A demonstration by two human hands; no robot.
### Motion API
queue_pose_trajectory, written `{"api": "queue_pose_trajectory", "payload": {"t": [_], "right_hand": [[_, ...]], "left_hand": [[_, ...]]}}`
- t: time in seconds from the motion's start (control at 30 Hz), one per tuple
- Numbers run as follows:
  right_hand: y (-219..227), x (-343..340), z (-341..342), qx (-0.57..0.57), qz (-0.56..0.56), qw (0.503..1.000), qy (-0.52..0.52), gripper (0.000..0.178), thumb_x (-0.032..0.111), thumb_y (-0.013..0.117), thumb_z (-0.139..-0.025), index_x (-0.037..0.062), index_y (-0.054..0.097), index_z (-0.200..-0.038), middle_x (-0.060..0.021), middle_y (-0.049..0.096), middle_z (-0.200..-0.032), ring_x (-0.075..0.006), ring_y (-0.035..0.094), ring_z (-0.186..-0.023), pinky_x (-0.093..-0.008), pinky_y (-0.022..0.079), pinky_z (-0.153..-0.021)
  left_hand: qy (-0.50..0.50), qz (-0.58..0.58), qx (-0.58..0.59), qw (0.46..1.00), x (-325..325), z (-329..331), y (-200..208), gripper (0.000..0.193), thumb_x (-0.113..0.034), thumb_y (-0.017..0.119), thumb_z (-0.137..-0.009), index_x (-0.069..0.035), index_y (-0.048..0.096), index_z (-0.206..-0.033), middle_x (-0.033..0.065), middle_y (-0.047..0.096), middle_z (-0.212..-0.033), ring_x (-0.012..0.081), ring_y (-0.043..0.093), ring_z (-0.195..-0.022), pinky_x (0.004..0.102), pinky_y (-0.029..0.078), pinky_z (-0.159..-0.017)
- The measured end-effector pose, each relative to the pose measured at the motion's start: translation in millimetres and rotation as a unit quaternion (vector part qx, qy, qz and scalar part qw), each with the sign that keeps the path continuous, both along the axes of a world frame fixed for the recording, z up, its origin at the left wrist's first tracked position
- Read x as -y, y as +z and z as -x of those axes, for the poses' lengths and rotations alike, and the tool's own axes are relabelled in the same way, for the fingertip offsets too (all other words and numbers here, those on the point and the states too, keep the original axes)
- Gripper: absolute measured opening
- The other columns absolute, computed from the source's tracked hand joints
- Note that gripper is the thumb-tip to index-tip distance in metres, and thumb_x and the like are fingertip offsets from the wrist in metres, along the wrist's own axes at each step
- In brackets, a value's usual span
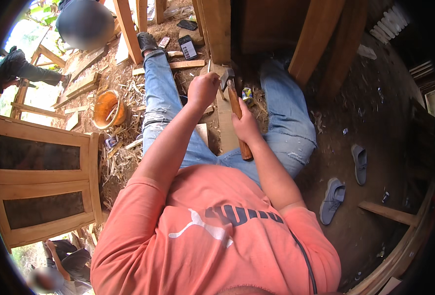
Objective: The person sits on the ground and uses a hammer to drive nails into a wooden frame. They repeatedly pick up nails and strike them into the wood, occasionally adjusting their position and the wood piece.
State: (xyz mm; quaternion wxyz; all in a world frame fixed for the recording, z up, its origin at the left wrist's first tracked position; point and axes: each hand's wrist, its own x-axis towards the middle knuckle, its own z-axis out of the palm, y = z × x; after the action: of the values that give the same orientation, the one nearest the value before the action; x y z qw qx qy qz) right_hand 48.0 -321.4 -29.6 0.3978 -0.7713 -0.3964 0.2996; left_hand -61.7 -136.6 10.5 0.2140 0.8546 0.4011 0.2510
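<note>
My right hand (pixel 247 124) is wrapped round the wooden handle (pixel 234 98) of a hammer, whose metal head (pixel 227 76) points away from me. Just left of that head, my left hand (pixel 203 90) is closed on a thin light rod (pixel 209 67), which sticks out past the fist; its exact kind is too small to tell. Under both hands a wooden board (pixel 225 120) lies between my outstretched legs. Its far end reaches the foot of an upright wooden post (pixel 217 34).
An orange bucket (pixel 109 109) stands among wood shavings at the left, near a panelled wooden frame (pixel 43 177). Phones (pixel 188 47) lie ahead. A crumpled can (pixel 247 94) sits by the hammer. Grey shoes (pixel 332 200) are at the right. Other people (pixel 35 73) are at the left edge.
</note>
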Motion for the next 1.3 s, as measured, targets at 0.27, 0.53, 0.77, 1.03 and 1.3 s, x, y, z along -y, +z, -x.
{"api": "queue_pose_trajectory", "payload": {"t": [0.27,0.53,0.77,1.03,1.3], "right_hand": [[15.7,-2.9,4.2,0.031,0.022,0.999,0.023,0.073,0.022,0.067,-0.1,0.0052,0.043,-0.168,-0.0365,0.073,-0.125,-0.0504,0.072,-0.119,-0.0535,0.058,-0.101],[-8.8,-2.1,-4.3,-0.006,-0.043,0.999,-0.001,0.075,0.022,0.067,-0.101,0.0108,0.041,-0.17,-0.0357,0.073,-0.127,-0.0506,0.071,-0.122,-0.0542,0.056,-0.103],[-23.4,-2.1,-4.3,0.096,0.018,0.995,0.012,0.072,0.018,0.068,-0.103,0.0056,0.042,-0.17,-0.029,0.078,-0.119,-0.0436,0.078,-0.11,-0.047,0.06,-0.095],[-10.8,-4.4,1.6,-0.006,0.011,1.0,-0.004,0.073,0.023,0.069,-0.103,0.0064,0.043,-0.169,-0.0353,0.073,-0.131,-0.047,0.073,-0.123,-0.0488,0.056,-0.104],[-21.5,-8.2,-3.8,-0.032,-0.043,0.998,-0.01,0.074,0.023,0.068,-0.102,0.0052,0.042,-0.169,-0.036,0.071,-0.134,-0.047,0.07,-0.128,-0.0488,0.055,-0.108]], "left_hand": [[0.001,0.005,0.035,0.999,0.5,-2.9,-11.0,0.019,-0.023,0.078,-0.096,-0.009,0.078,-0.109,0.019,0.081,-0.098,0.0411,0.078,-0.093,0.0514,0.062,-0.085],[-0.012,0.011,0.04,0.999,3.8,-10.5,-9.4,0.013,-0.02,0.077,-0.097,-0.008,0.078,-0.102,0.0192,0.08,-0.096,0.0422,0.077,-0.094,0.0524,0.061,-0.085],[-0.005,0.003,0.029,1.0,2.0,-9.7,-7.8,0.016,-0.022,0.078,-0.096,-0.007,0.076,-0.101,0.0192,0.079,-0.095,0.0431,0.076,-0.093,0.0532,0.06,-0.084],[0.023,0.006,0.035,0.999,-1.7,-2.5,-12.9,0.017,-0.021,0.08,-0.095,-0.007,0.076,-0.102,0.0194,0.079,-0.094,0.0423,0.076,-0.092,0.0523,0.06,-0.083],[0.014,0.013,0.059,0.998,-6.1,-1.0,-9.3,0.018,-0.021,0.081,-0.095,-0.005,0.076,-0.1,0.0192,0.08,-0.094,0.0406,0.078,-0.091,0.0505,0.061,-0.083]]}}
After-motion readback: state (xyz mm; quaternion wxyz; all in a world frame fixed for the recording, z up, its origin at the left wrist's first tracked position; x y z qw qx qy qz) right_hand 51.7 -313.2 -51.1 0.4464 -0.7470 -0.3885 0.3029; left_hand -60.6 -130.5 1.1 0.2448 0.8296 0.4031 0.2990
